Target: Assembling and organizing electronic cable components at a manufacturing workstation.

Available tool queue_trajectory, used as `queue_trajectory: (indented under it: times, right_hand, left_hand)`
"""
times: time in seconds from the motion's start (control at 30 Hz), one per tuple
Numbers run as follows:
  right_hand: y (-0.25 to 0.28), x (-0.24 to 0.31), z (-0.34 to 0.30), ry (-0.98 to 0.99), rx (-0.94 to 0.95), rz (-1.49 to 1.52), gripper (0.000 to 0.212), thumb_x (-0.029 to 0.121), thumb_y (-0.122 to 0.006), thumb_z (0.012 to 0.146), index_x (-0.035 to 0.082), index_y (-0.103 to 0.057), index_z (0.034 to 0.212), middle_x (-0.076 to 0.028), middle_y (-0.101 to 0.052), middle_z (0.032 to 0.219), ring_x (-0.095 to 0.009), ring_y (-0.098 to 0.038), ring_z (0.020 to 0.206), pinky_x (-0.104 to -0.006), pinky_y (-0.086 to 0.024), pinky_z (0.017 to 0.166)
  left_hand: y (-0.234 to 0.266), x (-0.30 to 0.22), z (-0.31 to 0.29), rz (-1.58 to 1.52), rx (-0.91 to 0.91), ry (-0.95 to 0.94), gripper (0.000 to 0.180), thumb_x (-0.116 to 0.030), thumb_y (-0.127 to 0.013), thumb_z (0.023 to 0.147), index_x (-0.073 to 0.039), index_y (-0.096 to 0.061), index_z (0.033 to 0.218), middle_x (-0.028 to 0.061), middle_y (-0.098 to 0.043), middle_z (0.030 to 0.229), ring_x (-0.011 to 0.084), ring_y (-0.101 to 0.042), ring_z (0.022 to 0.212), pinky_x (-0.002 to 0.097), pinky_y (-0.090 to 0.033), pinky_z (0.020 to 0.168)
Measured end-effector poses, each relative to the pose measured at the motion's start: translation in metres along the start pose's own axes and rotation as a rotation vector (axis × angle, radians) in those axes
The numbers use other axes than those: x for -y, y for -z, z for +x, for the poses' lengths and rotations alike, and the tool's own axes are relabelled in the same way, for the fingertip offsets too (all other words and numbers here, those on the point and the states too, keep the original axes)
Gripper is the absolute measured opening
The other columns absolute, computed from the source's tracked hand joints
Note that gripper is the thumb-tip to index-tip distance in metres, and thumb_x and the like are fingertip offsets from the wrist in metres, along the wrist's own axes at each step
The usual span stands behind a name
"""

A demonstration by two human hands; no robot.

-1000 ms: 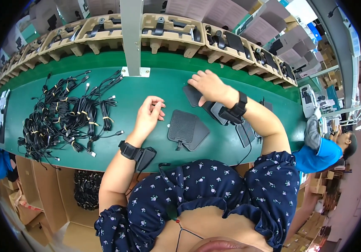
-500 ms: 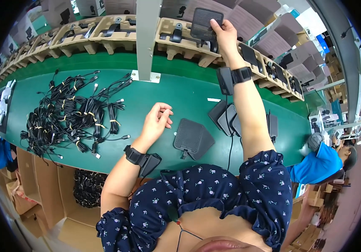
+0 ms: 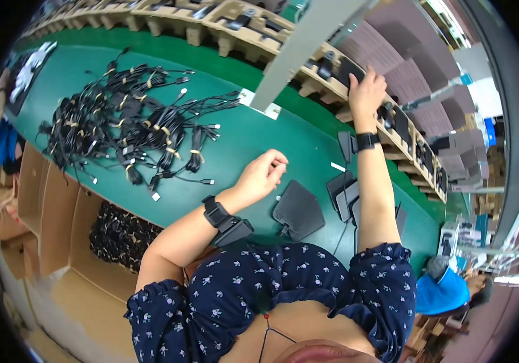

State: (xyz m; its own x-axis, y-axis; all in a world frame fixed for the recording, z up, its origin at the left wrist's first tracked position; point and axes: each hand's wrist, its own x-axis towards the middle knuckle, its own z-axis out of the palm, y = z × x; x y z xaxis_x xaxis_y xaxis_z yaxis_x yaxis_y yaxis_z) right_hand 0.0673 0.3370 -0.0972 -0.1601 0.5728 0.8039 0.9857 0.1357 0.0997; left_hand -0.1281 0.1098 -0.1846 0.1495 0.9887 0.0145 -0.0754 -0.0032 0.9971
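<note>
My right hand (image 3: 367, 92) reaches to the row of moulded cardboard trays at the back right. Its thumb and fingers are on a flat black rectangular plate (image 3: 349, 69), which sits in or on a tray (image 3: 332, 85); the far part of the grip is partly hidden. My left hand (image 3: 262, 176) hangs above the green table with its fingers loosely curled in, and nothing shows in it. Beside it lie a couple of overlapping black textured plates (image 3: 299, 210), one with a short stub. More dark plates (image 3: 343, 192) lie under my right forearm.
A large heap of bundled black cables (image 3: 129, 118) covers the left of the table (image 3: 229, 145). A grey metal post (image 3: 298, 54) rises before the trays. An open carton (image 3: 90, 272) stands below left. People in blue (image 3: 444, 290) work at the right and left.
My right hand has brought the black plate down from above the trays into the row. The view has turned, so the post and cables now sit further right. My left hand stays curled above the table.
</note>
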Motion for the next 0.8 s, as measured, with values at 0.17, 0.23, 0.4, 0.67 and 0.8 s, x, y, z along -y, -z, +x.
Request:
queue_trajectory:
  times: [0.17, 0.23, 0.4, 0.67, 0.8]
  right_hand:
    - [0.07, 0.088, -0.008, 0.495, 0.149, 0.715, 0.006, 0.012, -0.061, 0.08, 0.006, -0.058, 0.08, -0.01, -0.056, 0.072, -0.03, -0.053, 0.066, -0.0385, -0.04, 0.06]
    - [0.109, 0.132, -0.017, 0.853, 0.372, 0.701, 0.014, 0.008, -0.062, 0.074, 0.008, -0.058, 0.088, -0.008, -0.053, 0.078, -0.028, -0.052, 0.074, -0.0359, -0.04, 0.062]
    - [0.125, 0.211, -0.058, 1.274, 0.413, 0.96, 0.033, 0.008, -0.058, 0.068, 0.009, -0.057, 0.101, -0.007, -0.054, 0.1, -0.025, -0.051, 0.1, -0.0364, -0.04, 0.086]
    - [0.126, 0.218, -0.067, 1.331, 0.69, 0.763, 0.028, 0.024, -0.071, 0.066, 0.008, -0.058, 0.085, -0.007, -0.048, 0.086, -0.024, -0.047, 0.089, -0.0347, -0.038, 0.079]
    - [0.123, 0.184, -0.072, 0.994, 0.882, 1.021, 0.027, 0.015, -0.068, 0.072, 0.004, -0.052, 0.09, -0.011, -0.052, 0.08, -0.026, -0.054, 0.077, -0.0353, -0.045, 0.069]
  left_hand:
    - [0.002, 0.001, 0.001, 0.128, 0.006, -0.068, 0.012, -0.009, -0.048, 0.09, -0.002, -0.05, 0.1, 0.0056, -0.057, 0.082, 0.0101, -0.056, 0.062, 0.0238, -0.049, 0.053]
    - [0.002, 0.007, 0.0, 0.176, -0.041, -0.148, 0.014, -0.01, -0.048, 0.09, -0.003, -0.052, 0.101, 0.0052, -0.058, 0.082, 0.0113, -0.057, 0.061, 0.0259, -0.05, 0.053]
    - [-0.026, 0.109, 0.046, -0.156, -0.184, -0.448, 0.026, -0.014, -0.052, 0.086, -0.008, -0.049, 0.111, 0.0047, -0.063, 0.088, 0.0272, -0.06, 0.081, 0.0406, -0.048, 0.074]
    - [0.006, 0.13, 0.059, 0.794, -0.046, -0.67, 0.04, -0.003, -0.044, 0.089, -0.006, -0.039, 0.129, 0.0103, -0.046, 0.125, 0.0212, -0.044, 0.116, 0.0322, -0.034, 0.1]
    - [-0.002, 0.054, 0.051, 0.047, 0.122, -0.231, 0.026, -0.015, -0.045, 0.093, -0.01, -0.041, 0.119, 0.0078, -0.049, 0.104, 0.0179, -0.048, 0.109, 0.0297, -0.041, 0.089]
